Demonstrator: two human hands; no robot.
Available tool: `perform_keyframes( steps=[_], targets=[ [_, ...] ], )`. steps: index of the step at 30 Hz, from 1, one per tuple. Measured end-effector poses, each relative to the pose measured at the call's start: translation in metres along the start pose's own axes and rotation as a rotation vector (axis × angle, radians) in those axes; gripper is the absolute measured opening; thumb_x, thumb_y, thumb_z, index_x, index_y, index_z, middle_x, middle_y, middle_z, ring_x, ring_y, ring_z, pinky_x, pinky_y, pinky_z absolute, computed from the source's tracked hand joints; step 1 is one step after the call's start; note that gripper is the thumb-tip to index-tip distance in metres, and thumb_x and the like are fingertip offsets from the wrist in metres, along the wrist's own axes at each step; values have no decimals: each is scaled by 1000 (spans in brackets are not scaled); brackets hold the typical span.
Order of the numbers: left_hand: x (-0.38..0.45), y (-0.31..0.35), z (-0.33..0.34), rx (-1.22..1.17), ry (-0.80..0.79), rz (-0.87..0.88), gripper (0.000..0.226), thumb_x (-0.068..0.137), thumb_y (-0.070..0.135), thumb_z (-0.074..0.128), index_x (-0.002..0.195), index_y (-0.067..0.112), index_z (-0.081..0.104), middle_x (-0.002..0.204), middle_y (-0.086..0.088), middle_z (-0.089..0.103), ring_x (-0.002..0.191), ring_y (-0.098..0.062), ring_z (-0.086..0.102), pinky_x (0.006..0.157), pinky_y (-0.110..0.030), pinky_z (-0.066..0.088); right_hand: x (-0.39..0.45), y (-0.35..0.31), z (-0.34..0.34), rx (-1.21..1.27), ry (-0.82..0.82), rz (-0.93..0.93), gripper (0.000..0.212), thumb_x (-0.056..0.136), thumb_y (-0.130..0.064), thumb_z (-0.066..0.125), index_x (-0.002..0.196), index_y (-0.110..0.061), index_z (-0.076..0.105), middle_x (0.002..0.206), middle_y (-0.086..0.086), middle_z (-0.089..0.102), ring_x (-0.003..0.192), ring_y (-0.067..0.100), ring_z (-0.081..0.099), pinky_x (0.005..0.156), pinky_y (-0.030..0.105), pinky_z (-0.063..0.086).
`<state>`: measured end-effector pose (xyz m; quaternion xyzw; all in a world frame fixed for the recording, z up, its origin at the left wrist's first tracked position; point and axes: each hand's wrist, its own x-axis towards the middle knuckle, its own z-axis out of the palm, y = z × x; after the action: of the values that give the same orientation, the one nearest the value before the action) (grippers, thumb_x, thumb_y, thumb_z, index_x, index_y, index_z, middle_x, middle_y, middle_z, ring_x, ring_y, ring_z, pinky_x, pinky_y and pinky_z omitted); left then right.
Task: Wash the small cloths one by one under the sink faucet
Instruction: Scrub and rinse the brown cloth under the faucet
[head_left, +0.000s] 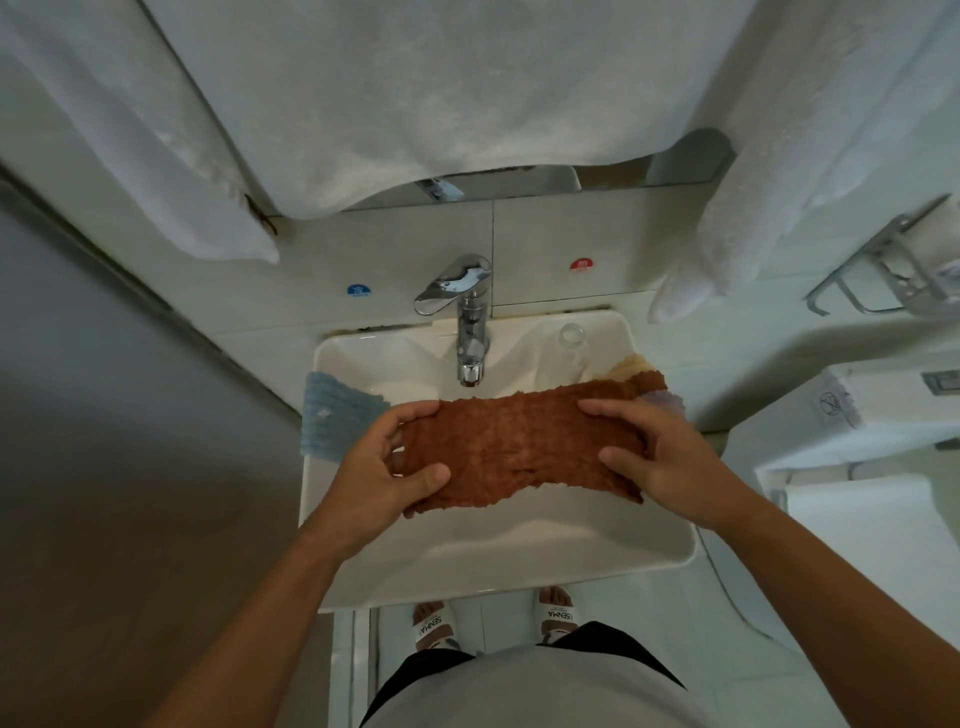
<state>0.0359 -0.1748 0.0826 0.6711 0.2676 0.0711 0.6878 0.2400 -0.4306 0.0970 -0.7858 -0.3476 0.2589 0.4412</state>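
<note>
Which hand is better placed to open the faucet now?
Left, probably. The faucet lever points toward the left hand. Both hands grip the brown cloth, so the right hand must hold it alone.

both arms reach forward, left hand (387, 460) and right hand (657, 452) held apart, fingers curled, thumbs on top

Open basin room under faucet (470, 332); brown cloth (519, 447) stretched across sink (498, 566), glass (571, 340) rt of spout.
</note>
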Motion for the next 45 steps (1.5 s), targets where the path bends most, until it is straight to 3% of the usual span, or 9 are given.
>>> perform_keyframes(
  steps=[3, 9, 19, 30, 33, 35, 38, 41, 45],
  targets=[
    [10, -12, 25, 103, -56, 24, 53, 87, 15, 80, 129, 40, 60, 113, 13, 68, 83, -15, 71, 54, -37, 56, -10, 29, -14, -97, -10, 15, 53, 91, -5, 73, 136, -32, 61, 126, -16, 54, 117, -7, 51, 96, 14, 47],
    [34, -41, 95, 197, -28, 90, 37, 93, 11, 74, 119, 37, 70, 117, 22, 69, 106, -4, 67, 90, -30, 59, -29, 79, -53, 56, 0, 117, 68, 82, 4, 80, 140, -23, 58, 140, 1, 53, 122, -5, 54, 93, 10, 48],
    [71, -49, 169, 316, -247, 27, 80, 80, 1, 83, 146, 31, 49, 136, 13, 54, 108, 7, 60, 91, -18, 54, -29, 160, -114, -288, -103, 107, 97, 77, -14, 87, 156, -33, 33, 152, -5, 36, 135, 9, 40, 110, 27, 42],
    [69, -82, 178, 116, -198, -168, 80, 77, -7, 80, 138, 38, 54, 137, 4, 54, 109, -31, 62, 86, -37, 60, -27, 202, -120, -203, -217, 65, 90, 86, -6, 78, 156, -37, 32, 153, -3, 38, 133, 13, 49, 104, 22, 50],
    [74, -90, 191, 207, -174, -124, 78, 80, -8, 75, 133, 45, 52, 140, 5, 52, 106, -27, 62, 85, -31, 58, -17, 214, -114, -237, -198, -1, 96, 82, -4, 81, 158, -35, 29, 158, 0, 33, 139, 19, 44, 109, 32, 49],
    [78, -95, 200, 356, -110, -65, 78, 81, -11, 68, 133, 45, 50, 152, 3, 40, 129, -25, 51, 100, -32, 51, -13, 222, -113, -252, -196, 28, 103, 79, -3, 83, 157, -39, 27, 162, 5, 26, 143, 23, 39, 108, 42, 50],
    [78, -92, 210, 661, 67, 49, 71, 82, -8, 60, 139, 34, 55, 159, -4, 29, 142, -19, 32, 114, -38, 34, -20, 218, -109, -352, -68, 130, 87, 82, -6, 75, 152, -42, 39, 164, 8, 24, 149, 26, 26, 116, 46, 37],
    [79, -86, 220, 773, -64, 305, 51, 95, 11, 64, 144, 25, 55, 154, 1, 43, 135, -15, 41, 113, -27, 29, -27, 205, -93, -474, 96, -133, 51, 87, -18, 74, 136, -21, 62, 144, 8, 54, 132, 25, 48, 109, 44, 44],
    [86, -93, 231, 627, -145, 214, 47, 101, 27, 61, 147, 29, 51, 158, 7, 39, 142, -4, 36, 117, -26, 33, -22, 194, -69, -415, 119, -162, 43, 88, -19, 78, 129, -17, 66, 130, 3, 65, 118, 22, 59, 103, 35, 48]
  ],
)
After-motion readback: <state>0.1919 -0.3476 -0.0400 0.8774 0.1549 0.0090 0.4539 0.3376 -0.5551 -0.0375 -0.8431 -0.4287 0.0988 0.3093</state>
